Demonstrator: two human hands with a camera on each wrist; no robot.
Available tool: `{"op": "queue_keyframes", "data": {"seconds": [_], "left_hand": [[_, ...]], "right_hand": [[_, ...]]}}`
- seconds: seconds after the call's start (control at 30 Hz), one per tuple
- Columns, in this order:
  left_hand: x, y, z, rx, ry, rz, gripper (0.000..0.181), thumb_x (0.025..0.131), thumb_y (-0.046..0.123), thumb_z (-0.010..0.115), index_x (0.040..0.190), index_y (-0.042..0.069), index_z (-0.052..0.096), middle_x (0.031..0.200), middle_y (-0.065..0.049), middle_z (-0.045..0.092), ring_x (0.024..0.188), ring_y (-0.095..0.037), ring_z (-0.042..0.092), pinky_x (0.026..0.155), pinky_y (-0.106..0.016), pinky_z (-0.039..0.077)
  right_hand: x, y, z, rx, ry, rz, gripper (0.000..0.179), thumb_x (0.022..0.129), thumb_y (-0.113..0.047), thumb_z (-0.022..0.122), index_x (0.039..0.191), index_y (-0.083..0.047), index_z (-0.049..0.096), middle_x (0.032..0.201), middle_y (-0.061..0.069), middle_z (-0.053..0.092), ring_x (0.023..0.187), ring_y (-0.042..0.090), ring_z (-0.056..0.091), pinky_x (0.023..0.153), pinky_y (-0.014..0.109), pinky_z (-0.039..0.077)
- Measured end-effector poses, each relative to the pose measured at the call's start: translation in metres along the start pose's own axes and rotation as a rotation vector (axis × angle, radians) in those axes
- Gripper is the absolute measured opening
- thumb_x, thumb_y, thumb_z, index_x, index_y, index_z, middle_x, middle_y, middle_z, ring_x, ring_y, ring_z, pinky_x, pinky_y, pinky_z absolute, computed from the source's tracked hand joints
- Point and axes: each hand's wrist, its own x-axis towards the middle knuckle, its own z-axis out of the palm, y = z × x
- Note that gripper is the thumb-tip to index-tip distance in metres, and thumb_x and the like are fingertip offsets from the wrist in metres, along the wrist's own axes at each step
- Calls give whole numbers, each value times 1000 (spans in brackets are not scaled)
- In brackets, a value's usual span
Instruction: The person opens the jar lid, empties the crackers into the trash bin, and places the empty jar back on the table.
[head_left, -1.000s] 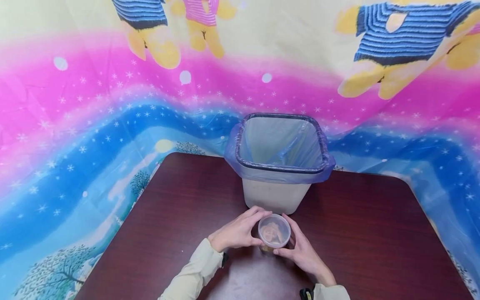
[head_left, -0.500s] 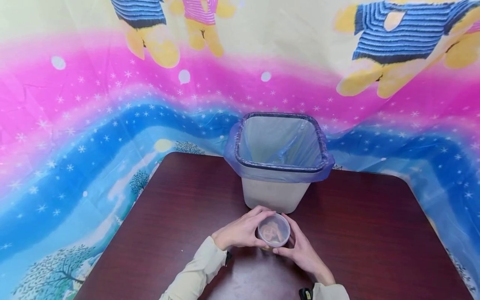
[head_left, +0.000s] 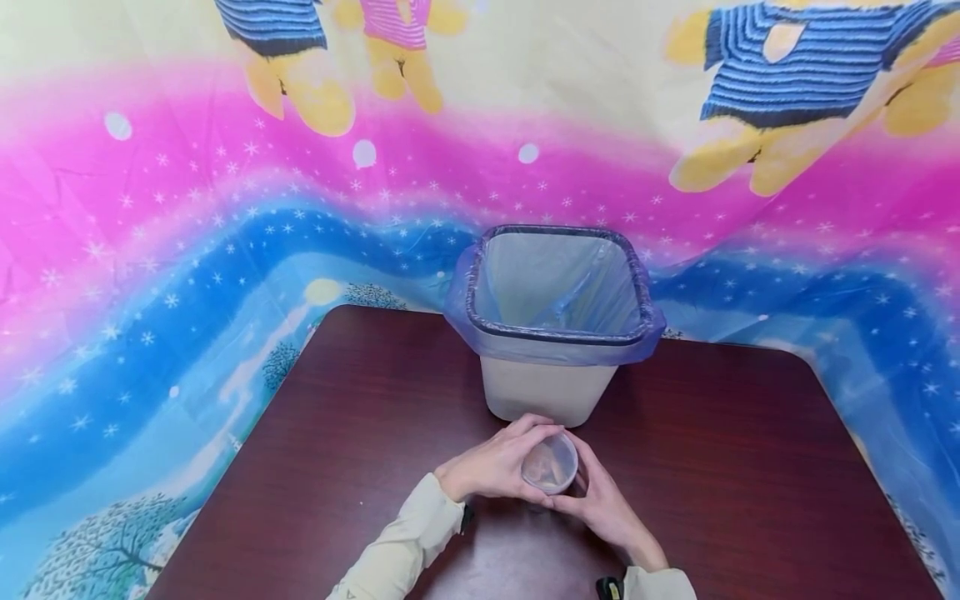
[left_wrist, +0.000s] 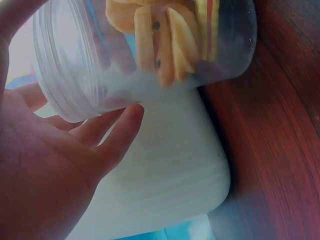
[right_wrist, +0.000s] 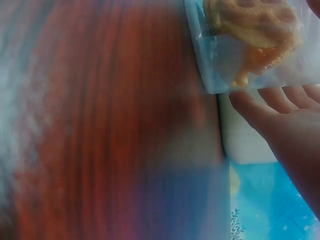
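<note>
A: Where was the clear jar (head_left: 553, 467)?
B: Between both hands, just on the near side of a pale bin (head_left: 547, 390). Whether its base touched the dark red table (head_left: 360, 417), I couldn't tell.

A: Left hand (head_left: 491, 463)?
B: Curled round the ridged lid (left_wrist: 65, 60), thumb on the near side, fingers on the far side.

A: Right hand (head_left: 611, 504)?
B: Gripped the jar from the other side, thumb near, fingers beyond; its fingertips showed close along the jar's wall in the right wrist view.

A: Contents?
B: Golden pieces (left_wrist: 170, 45), several, seen through the clear wall. Kind uncertain.

A: Surroundings?
B: Bluish liner (head_left: 555, 349) folded over the bin's rim. Pale sleeves (head_left: 405, 529) on both arms. Behind the table hung a printed cloth (head_left: 420, 158), pink and blue, with snowflakes.
</note>
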Motion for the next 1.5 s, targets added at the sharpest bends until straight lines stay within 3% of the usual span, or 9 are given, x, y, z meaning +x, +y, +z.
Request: {"op": "queue_keyframes", "data": {"seconds": [0.33,0.63,0.9,1.5], "left_hand": [[2,-1,4,21,5,-2,94,69,44,84,146,17,39,144,-3,40,128,-17,46,105,-29,41],[2,-2,5,26,30,17,94,68,44,84,145,15,40,140,-4,44,124,-16,49,104,-26,42],[2,-3,6,19,37,22,93,68,45,85,144,14,42,136,-2,45,121,-14,50,101,-24,42],[-1,-6,7,-2,42,14,102,67,46,85,150,20,30,134,-1,47,118,-12,51,100,-22,43]], "right_hand": [[0,-2,0,-46,20,-2,96,73,-10,82,151,-17,27,154,12,29,133,-7,33,103,5,27],[-1,0,0,-46,26,-23,93,74,-9,81,150,-10,27,153,18,29,135,2,34,103,6,28],[-1,-2,0,-37,24,-5,94,73,-11,82,150,-15,28,153,13,30,132,-6,35,103,7,30],[0,1,1,-28,22,-14,94,74,-12,82,150,-21,28,154,12,30,135,1,36,102,9,34]]}}
